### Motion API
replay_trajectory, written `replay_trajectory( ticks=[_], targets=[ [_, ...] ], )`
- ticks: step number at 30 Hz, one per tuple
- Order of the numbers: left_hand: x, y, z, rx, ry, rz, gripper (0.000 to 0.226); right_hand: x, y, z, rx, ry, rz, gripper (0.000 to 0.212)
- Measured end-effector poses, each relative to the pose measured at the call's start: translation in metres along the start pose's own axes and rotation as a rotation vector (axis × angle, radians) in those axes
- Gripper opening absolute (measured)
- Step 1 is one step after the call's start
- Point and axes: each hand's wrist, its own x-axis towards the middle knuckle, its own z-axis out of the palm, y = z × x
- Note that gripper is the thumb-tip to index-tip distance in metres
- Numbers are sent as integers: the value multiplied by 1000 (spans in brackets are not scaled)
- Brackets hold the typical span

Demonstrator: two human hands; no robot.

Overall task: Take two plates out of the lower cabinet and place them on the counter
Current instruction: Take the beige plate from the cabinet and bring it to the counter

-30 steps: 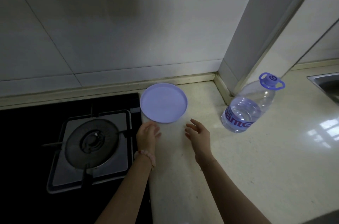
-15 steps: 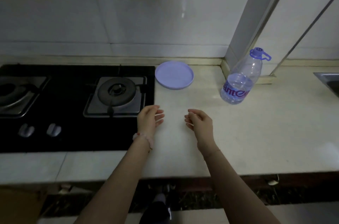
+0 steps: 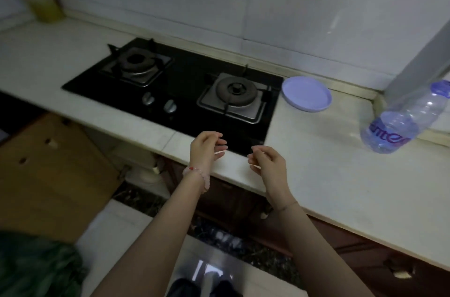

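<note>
A lilac plate (image 3: 306, 93) lies flat on the pale counter (image 3: 341, 170), just right of the gas hob, near the back wall. My left hand (image 3: 207, 150) and my right hand (image 3: 269, 162) hover side by side over the counter's front edge, well short of the plate. Both hold nothing, with fingers loosely curled and apart. A brown lower cabinet door (image 3: 48, 175) stands swung open at the left, under the counter. Dark brown cabinet fronts (image 3: 365, 255) run below the counter to the right. What is inside the cabinet is hidden.
A black two-burner gas hob (image 3: 185, 87) fills the counter left of the plate. A large clear water bottle (image 3: 409, 121) stands at the right. A yellow-green container (image 3: 45, 7) sits in the far left corner. White floor tiles and my shoes show below.
Both hands drew back from the plate to the counter's front edge. My view pulled away and swung left, showing the whole hob and the open cabinet door.
</note>
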Motion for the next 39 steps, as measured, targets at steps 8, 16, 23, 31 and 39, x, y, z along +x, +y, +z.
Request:
replay_trajectory(
  ticks=[8, 16, 23, 31, 39],
  targets=[
    [-12, 5, -115, -108, 266, -2, 19, -37, 23, 101, -50, -230, 57, 10],
    [-20, 3, -245, -196, 404, -26, 21, -80, 59, 203, -62, -321, 99, 21],
    [-14, -16, -318, -202, 482, -89, 23, -110, 93, 268, -74, -384, 139, 18],
    [14, -48, -345, -271, 551, -164, 20, -94, 140, 303, -102, -433, 243, 18],
    [87, -122, -358, -267, 584, -166, 25, -27, 224, 336, -115, -485, 263, 23]
  ],
)
